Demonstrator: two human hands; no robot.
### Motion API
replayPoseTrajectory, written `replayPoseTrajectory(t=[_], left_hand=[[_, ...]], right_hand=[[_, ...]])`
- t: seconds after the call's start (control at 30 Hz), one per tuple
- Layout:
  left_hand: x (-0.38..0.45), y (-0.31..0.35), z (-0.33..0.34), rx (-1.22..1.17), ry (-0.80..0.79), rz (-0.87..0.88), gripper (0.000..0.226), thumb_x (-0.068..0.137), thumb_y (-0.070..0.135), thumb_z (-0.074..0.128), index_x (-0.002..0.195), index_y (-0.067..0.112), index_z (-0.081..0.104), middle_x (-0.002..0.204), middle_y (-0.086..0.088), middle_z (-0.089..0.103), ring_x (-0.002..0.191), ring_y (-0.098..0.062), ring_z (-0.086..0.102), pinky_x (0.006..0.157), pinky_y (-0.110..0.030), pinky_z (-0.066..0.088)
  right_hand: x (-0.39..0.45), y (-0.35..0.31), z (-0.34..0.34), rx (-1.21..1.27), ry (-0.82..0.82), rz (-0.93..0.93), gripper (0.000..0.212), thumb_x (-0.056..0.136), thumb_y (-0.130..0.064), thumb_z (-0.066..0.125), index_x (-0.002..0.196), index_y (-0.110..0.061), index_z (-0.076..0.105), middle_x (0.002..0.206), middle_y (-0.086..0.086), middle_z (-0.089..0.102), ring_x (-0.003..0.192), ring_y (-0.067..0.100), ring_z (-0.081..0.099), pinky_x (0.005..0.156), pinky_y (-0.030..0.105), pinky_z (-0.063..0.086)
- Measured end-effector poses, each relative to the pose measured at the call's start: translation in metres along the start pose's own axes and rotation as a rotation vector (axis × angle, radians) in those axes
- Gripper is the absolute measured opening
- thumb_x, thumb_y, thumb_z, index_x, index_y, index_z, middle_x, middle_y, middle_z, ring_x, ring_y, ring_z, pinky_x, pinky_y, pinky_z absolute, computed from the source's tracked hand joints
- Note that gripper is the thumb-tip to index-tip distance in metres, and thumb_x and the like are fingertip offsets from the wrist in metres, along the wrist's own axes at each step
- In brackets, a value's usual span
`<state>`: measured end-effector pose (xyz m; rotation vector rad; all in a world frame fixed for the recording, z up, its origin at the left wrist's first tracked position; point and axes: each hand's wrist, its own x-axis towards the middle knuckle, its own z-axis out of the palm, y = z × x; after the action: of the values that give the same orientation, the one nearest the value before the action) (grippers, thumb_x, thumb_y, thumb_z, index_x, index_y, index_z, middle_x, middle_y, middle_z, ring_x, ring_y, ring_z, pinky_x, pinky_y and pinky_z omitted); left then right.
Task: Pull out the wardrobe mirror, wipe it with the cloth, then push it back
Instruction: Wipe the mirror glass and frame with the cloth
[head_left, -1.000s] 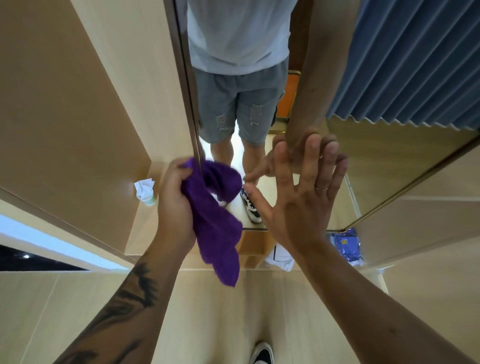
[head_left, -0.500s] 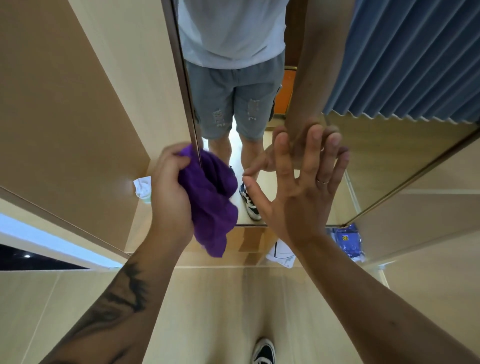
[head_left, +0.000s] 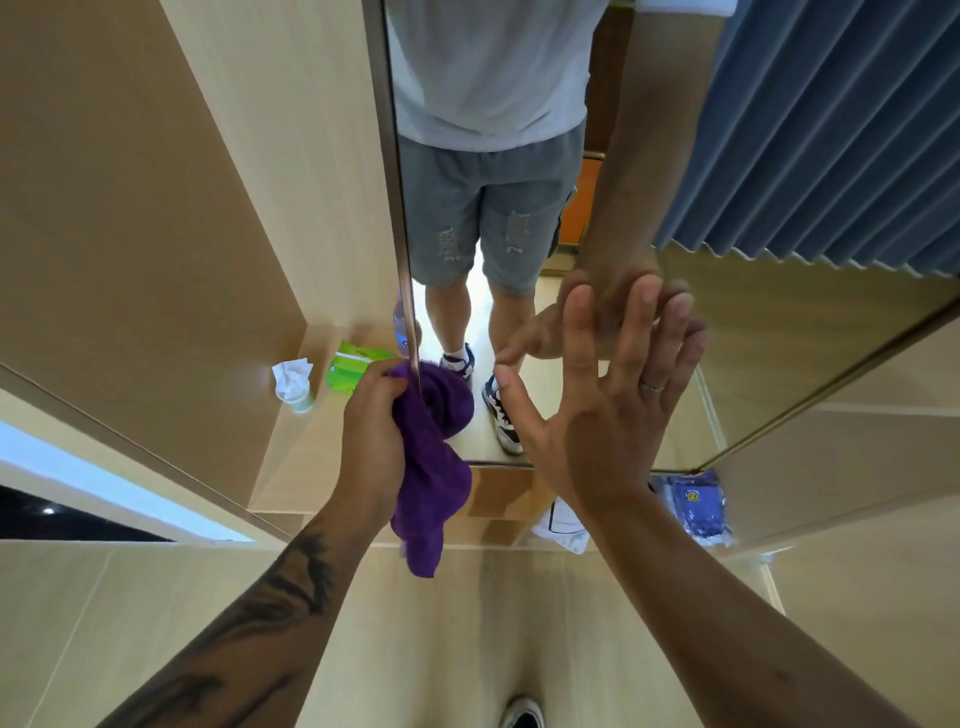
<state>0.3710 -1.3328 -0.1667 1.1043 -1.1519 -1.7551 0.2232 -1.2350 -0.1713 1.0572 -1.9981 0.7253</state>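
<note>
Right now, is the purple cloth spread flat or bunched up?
Bunched up. The left hand grips the purple cloth as a wad at the mirror's frame edge, one end hanging loose below.

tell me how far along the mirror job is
Done: the mirror is pulled out, its face open to view. In hand: the left hand grips the purple cloth at the mirror's left edge, while the right hand lies flat on the glass. Left: finishing the wipe and pushing it back.
</note>
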Motion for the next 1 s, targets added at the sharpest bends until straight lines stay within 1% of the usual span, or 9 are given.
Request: replayPoseTrajectory(t=[0.1,0.23,0.3,0.47,0.6,0.67,0.73,0.87,1.0], left_hand=[[0.002,0.011,0.000,-0.036,-0.022,0.055,0.027,0.081,0.024,0.051,0.072,0.032,0.075,0.079,0.006,0.066,0.081,-0.017,0.060,0.086,-0.042,0.044],[-0.004,0.043,0.007,-0.143,-0.126,0.298,0.025,0.082,0.026,0.055,0.081,0.037,0.077,0.087,0.008,0.070,0.084,-0.011,0.066,0.078,-0.027,0.054],[-0.008,0.058,0.009,-0.198,-0.190,0.364,0.022,0.080,0.031,0.057,0.087,0.037,0.078,0.094,0.009,0.070,0.090,-0.010,0.066,0.080,-0.025,0.054],[-0.010,0.045,0.007,-0.175,-0.139,0.269,0.024,0.082,0.030,0.055,0.086,0.039,0.077,0.098,0.002,0.066,0.095,-0.019,0.061,0.087,-0.038,0.050],[-0.005,0.010,0.002,-0.148,-0.056,0.061,0.024,0.087,0.024,0.050,0.087,0.026,0.073,0.085,-0.003,0.065,0.076,-0.016,0.061,0.064,-0.028,0.053],[-0.004,-0.009,-0.004,-0.121,-0.014,-0.056,0.019,0.099,0.018,0.049,0.097,0.019,0.068,0.087,-0.005,0.064,0.077,-0.017,0.061,0.064,-0.028,0.052],[-0.007,-0.022,-0.009,-0.106,-0.009,-0.116,0.021,0.105,0.012,0.046,0.104,0.018,0.067,0.094,-0.005,0.066,0.080,-0.015,0.064,0.071,-0.029,0.053],[-0.012,-0.014,-0.014,-0.105,-0.030,-0.057,0.023,0.103,0.003,0.049,0.105,0.018,0.066,0.100,-0.003,0.066,0.090,-0.017,0.062,0.086,-0.034,0.046],[-0.017,0.029,-0.007,-0.174,-0.131,0.149,0.020,0.088,0.016,0.058,0.102,0.023,0.070,0.104,0.002,0.068,0.095,-0.013,0.065,0.082,-0.025,0.053]], right_hand=[[0.000,0.000,0.000,-0.005,-0.004,0.002,0.090,0.095,-0.068,0.063,0.160,-0.028,0.014,0.160,0.012,0.016,0.159,0.018,-0.022,0.125,0.062,0.012],[0.000,0.001,-0.003,-0.004,-0.013,-0.007,0.091,0.095,-0.070,0.062,0.160,-0.029,0.013,0.159,0.014,0.017,0.158,0.019,-0.023,0.125,0.063,0.014],[-0.001,0.002,-0.004,0.003,-0.018,-0.016,0.093,0.094,-0.070,0.063,0.160,-0.030,0.012,0.160,0.012,0.014,0.159,0.019,-0.022,0.125,0.062,0.015],[-0.002,0.005,-0.006,0.005,-0.030,-0.030,0.092,0.095,-0.070,0.063,0.160,-0.030,0.012,0.163,0.008,0.000,0.159,0.019,-0.022,0.127,0.059,0.011],[-0.002,0.004,-0.003,0.019,-0.030,-0.032,0.088,0.096,-0.069,0.060,0.159,-0.029,0.013,0.163,0.007,-0.001,0.159,0.019,-0.022,0.126,0.059,0.010],[-0.002,0.004,-0.001,0.022,-0.028,-0.033,0.089,0.096,-0.069,0.060,0.160,-0.030,0.012,0.164,0.008,-0.002,0.159,0.019,-0.022,0.126,0.060,0.010],[-0.002,0.005,0.000,0.019,-0.021,-0.040,0.093,0.095,-0.070,0.061,0.163,-0.031,0.010,0.168,0.008,-0.007,0.159,0.020,-0.021,0.126,0.060,0.010],[-0.002,0.003,-0.001,0.016,-0.012,-0.029,0.091,0.095,-0.068,0.063,0.160,-0.029,0.014,0.165,0.011,0.005,0.159,0.019,-0.021,0.126,0.061,0.013],[-0.002,0.002,-0.004,0.022,-0.019,-0.008,0.091,0.095,-0.067,0.064,0.159,-0.028,0.013,0.160,0.014,0.018,0.159,0.018,-0.022,0.124,0.065,0.018]])
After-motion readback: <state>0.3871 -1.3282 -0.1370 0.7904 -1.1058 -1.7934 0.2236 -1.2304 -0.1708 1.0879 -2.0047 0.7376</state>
